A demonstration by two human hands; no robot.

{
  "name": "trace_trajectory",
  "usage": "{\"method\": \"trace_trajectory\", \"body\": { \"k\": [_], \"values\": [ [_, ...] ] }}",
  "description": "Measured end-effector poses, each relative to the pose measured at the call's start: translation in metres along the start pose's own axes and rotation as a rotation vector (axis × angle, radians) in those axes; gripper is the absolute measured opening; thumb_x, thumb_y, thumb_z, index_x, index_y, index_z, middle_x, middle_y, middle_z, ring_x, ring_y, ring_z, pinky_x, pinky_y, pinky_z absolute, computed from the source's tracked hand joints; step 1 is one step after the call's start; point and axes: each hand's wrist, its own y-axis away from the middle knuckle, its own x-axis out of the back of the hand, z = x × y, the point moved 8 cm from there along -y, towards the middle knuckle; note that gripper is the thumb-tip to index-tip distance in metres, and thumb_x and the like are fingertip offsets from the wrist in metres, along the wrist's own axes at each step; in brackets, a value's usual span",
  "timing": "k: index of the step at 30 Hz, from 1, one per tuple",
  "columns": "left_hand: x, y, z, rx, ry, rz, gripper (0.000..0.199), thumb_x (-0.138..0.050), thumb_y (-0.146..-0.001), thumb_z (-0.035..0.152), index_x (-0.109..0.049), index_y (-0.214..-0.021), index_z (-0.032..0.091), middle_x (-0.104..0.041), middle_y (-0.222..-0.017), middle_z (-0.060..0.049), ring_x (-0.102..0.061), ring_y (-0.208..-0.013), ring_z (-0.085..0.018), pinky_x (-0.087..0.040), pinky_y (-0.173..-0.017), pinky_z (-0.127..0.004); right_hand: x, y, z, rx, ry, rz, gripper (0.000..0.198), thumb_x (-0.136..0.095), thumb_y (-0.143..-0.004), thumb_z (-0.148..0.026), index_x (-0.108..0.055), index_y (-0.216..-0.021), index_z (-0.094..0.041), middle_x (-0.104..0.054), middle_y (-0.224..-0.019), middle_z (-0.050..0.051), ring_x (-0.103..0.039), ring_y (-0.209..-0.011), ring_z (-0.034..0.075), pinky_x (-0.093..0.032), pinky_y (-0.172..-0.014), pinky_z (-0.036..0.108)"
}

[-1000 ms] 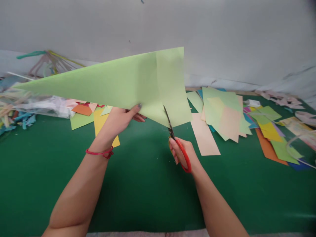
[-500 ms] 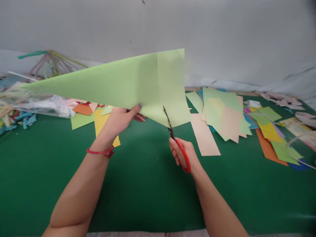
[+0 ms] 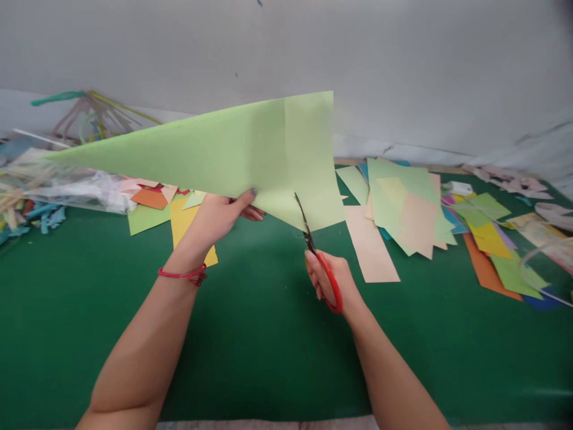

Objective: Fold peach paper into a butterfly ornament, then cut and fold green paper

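A large folded sheet of light green paper (image 3: 215,149) is held up above the table, tapering to a point at the left and wide at the right. My left hand (image 3: 228,216) pinches its lower edge, thumb in front and fingers behind. A red bracelet circles that wrist. My right hand (image 3: 333,275) is wrapped round the red handles of a pair of scissors (image 3: 308,239). One dark blade lies over the front of the paper near its lower right corner, pointing up and left; the other blade is mostly hidden behind the sheet.
Green covers the table (image 3: 268,358). Coloured paper pieces (image 3: 403,209) lie at the right, with more sheets (image 3: 496,245) beyond. A yellow paper piece (image 3: 181,221) sits behind my left arm. Plastic bags (image 3: 102,191) and pipe cleaners (image 3: 107,110) are at far left. A pale wall (image 3: 403,71) stands behind.
The green paper's right side has dropped very slightly. My right hand and the scissors have shifted a little to the left; my left hand stays nearly still.
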Motion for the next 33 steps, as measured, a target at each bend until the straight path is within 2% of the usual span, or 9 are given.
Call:
{"method": "trace_trajectory", "body": {
  "k": [8,13,19,21,27,33],
  "values": [
    [0.0,0.0,-0.001,0.013,-0.002,-0.007,0.04,-0.053,-0.081,0.049,-0.069,-0.057,0.022,-0.074,-0.073,-0.004,-0.068,-0.08,-0.018,-0.051,-0.064,-0.022,0.001,0.001,0.0,-0.026,-0.008,0.004,0.048,-0.051,-0.077,-0.064,-0.043,-0.058,-0.021,-0.042,-0.042,-0.007,-0.04,-0.027,0.007,-0.034,-0.028,0.021],
    [0.0,0.001,0.001,0.004,-0.001,-0.001,0.042,-0.052,-0.082,0.049,-0.07,-0.056,0.022,-0.074,-0.072,-0.004,-0.068,-0.08,-0.018,-0.051,-0.062,-0.022,0.003,-0.002,-0.001,0.025,-0.027,0.007,0.045,-0.054,-0.077,-0.06,-0.039,-0.059,-0.021,-0.038,-0.043,-0.008,-0.038,-0.028,0.006,-0.03,-0.029,0.021],
    [0.002,0.0,0.0,0.004,0.031,0.016,0.04,-0.052,-0.083,0.045,-0.07,-0.056,0.021,-0.073,-0.069,-0.005,-0.069,-0.075,-0.017,-0.05,-0.058,-0.021,-0.013,-0.011,0.011,0.032,-0.227,-0.169,0.036,-0.052,-0.08,-0.057,-0.041,-0.073,-0.023,-0.03,-0.044,-0.011,-0.031,-0.032,0.006,-0.027,-0.032,0.02],
    [0.003,0.0,-0.001,0.005,0.04,0.02,0.04,-0.052,-0.083,0.044,-0.07,-0.057,0.02,-0.073,-0.07,-0.006,-0.069,-0.074,-0.017,-0.05,-0.057,-0.021,-0.016,-0.011,0.011,0.051,-0.238,-0.222,0.035,-0.049,-0.082,-0.058,-0.041,-0.077,-0.024,-0.032,-0.048,-0.01,-0.031,-0.035,0.007,-0.027,-0.034,0.02],
    [0.002,0.002,0.002,0.02,0.012,0.016,0.04,-0.053,-0.082,0.045,-0.069,-0.054,0.021,-0.073,-0.067,-0.005,-0.069,-0.076,-0.018,-0.052,-0.062,-0.023,-0.018,-0.005,-0.003,0.228,-0.137,-0.321,0.034,-0.039,-0.087,-0.058,-0.043,-0.089,-0.024,-0.046,-0.077,-0.001,-0.038,-0.055,0.01,-0.037,-0.05,0.024],
    [-0.004,0.005,0.007,0.018,0.026,-0.06,0.037,-0.055,-0.082,0.044,-0.069,-0.056,0.021,-0.073,-0.068,-0.003,-0.069,-0.081,-0.02,-0.054,-0.071,-0.026,-0.019,-0.008,-0.001,0.244,-0.14,-0.302,0.032,-0.039,-0.088,-0.054,-0.044,-0.093,-0.023,-0.047,-0.084,0.002,-0.043,-0.062,0.011,-0.043,-0.056,0.027]
  ]
}}
